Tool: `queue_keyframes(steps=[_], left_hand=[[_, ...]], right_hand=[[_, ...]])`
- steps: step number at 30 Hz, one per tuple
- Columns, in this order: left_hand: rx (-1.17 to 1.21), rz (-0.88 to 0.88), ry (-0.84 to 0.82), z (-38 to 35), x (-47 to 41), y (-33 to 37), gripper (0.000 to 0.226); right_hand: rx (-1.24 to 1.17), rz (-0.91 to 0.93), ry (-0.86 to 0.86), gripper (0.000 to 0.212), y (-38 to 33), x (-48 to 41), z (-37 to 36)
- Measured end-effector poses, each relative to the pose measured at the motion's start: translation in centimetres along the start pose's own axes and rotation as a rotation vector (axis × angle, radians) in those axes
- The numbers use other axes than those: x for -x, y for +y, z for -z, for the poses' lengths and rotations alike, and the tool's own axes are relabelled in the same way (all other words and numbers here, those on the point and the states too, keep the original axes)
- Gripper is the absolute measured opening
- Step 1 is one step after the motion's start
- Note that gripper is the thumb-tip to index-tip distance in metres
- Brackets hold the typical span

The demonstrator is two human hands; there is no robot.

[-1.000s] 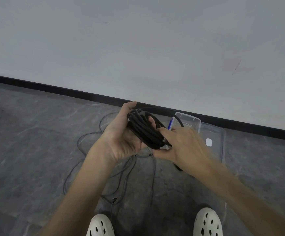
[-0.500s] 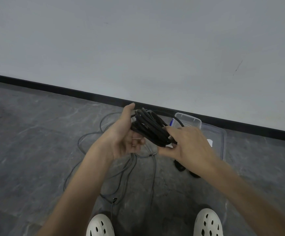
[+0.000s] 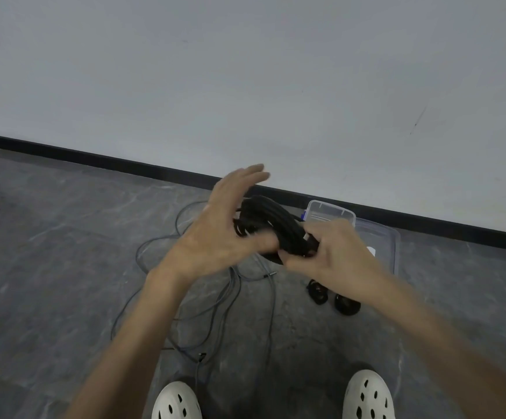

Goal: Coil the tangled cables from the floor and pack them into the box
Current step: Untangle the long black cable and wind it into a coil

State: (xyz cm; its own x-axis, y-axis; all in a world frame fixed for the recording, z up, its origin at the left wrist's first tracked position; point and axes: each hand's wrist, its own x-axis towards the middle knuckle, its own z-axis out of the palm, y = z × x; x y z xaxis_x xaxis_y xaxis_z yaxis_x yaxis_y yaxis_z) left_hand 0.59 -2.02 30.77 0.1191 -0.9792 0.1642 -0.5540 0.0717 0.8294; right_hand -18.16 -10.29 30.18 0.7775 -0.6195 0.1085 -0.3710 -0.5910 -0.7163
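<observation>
Between both hands, above floor point(image 3: 49, 267): black cable coil point(image 3: 279, 225). right hand point(image 3: 333, 252) grips coil's right end. left hand point(image 3: 215, 237) blurred, fingers straight, over left end. loose grey cables point(image 3: 161, 246) sprawl on floor below. clear box point(image 3: 395, 246) just behind right hand; two small black coils point(image 3: 316, 293) on floor near it.

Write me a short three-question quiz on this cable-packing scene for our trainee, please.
1. True or false: the black cable coil is held in the air, outside the clear box.
2. The left hand is: A) open, fingers straight; B) a fist; C) on a shoe.
3. Which hand has the coil in its grip?
Key: 1 true; 2 A; 3 the right hand.
</observation>
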Motion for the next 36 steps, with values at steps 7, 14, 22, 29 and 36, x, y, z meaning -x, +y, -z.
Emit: queue_keyframes(steps=[7, 14, 22, 29, 36], left_hand=[[-0.004, -0.040, -0.052, -0.6, -0.1, -0.2, 0.031], [0.165, 0.049, -0.177, -1.4, 0.1, 0.1, 0.021], [0.344, 0.165, 0.099, -1.7, -0.4, 0.2, 0.033], [0.508, 0.322, 0.554, -0.1, -1.0, -0.9, 0.015], [0.240, 0.313, 0.525, 0.1, -0.7, -1.0, 0.009]], right_hand=[[-0.130, -0.025, -0.251, 0.032, -0.6, 0.9, 2.1], [-0.293, -0.070, -0.357, 0.043, 0.8, 0.5, 2.8], [-0.729, -0.259, -0.048, 0.054, 0.8, -0.1, 2.5], [-1.357, -0.586, 0.036, 0.018, 1.8, -0.3, 4.6], [-1.340, -0.512, 0.166, 0.020, 1.5, -0.5, 4.6]])
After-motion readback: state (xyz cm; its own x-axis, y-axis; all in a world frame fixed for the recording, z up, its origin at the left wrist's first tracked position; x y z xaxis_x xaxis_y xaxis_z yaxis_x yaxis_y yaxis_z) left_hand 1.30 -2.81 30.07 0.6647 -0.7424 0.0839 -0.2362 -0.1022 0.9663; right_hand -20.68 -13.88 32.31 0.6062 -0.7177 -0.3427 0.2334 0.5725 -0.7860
